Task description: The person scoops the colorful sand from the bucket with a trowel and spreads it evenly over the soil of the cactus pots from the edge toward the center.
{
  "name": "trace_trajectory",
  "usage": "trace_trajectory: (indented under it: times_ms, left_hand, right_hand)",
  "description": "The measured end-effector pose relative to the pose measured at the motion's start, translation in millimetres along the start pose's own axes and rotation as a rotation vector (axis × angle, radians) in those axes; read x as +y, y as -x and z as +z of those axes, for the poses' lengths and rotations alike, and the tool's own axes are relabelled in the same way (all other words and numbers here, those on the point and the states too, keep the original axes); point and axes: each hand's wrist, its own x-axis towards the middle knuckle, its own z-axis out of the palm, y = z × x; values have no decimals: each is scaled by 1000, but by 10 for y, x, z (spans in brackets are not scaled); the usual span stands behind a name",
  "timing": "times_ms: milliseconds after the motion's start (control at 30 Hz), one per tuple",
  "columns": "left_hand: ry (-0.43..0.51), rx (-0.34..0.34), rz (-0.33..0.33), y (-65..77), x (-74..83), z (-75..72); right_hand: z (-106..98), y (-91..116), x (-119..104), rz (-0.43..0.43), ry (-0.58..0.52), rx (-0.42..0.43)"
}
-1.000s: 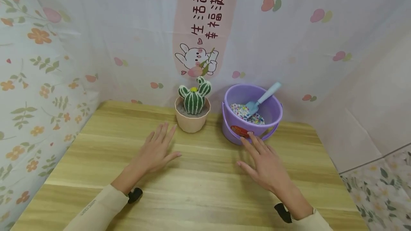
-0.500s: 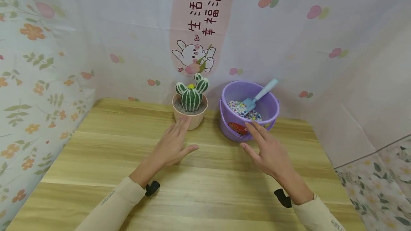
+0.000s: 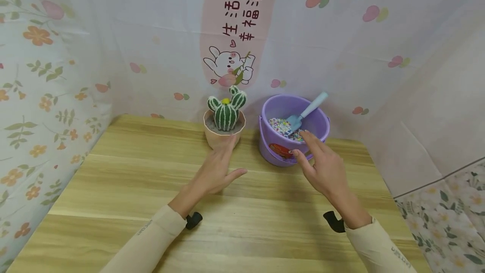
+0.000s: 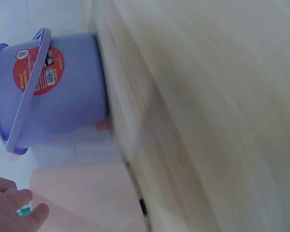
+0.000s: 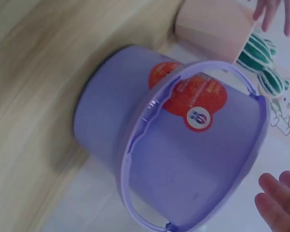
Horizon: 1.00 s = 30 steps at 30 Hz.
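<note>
Along the back edge of the table (image 3: 242, 226), a little left of its middle, we note a pale pink pot (image 3: 212, 136) with a green striped cactus (image 3: 225, 117) upright in it. To its right, nearer the back right corner and apart from the pot, stands a purple bucket (image 5: 183, 162), also upright. Its handle (image 4: 30, 89) hangs down across the front, over a red label (image 5: 203, 94). Inside we see coloured beads (image 3: 279, 126) and a light blue scoop (image 3: 301, 116), tilted, its grip rising past the rim.

Left hand (image 3: 215, 172): fingers stretched out towards the front of the pot, thumb apart; we cannot tell whether the fingertips touch it. Right hand (image 3: 326, 169): thumb and fingers apart, loosely bent, just beside the bucket's rim and clear of it in the right wrist view. Behind the back edge, we record a printed cloth (image 3: 151, 41) with a rabbit (image 3: 229, 63).
</note>
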Motion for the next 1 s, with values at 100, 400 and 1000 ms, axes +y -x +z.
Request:
trace_trajectory:
  times_ms: [100,400,1000]
  left_hand:
    - [28,3,-8,-41,19,71]
    - [190,28,-71,-106,118,214]
    - [421,111,-222,-434,265,510]
  right_hand:
    - [-30,-57,18,44,-17,-7]
    - [-69,-332,143,249,-128,-99]
    - [-80,-807,344,536,-355,-52]
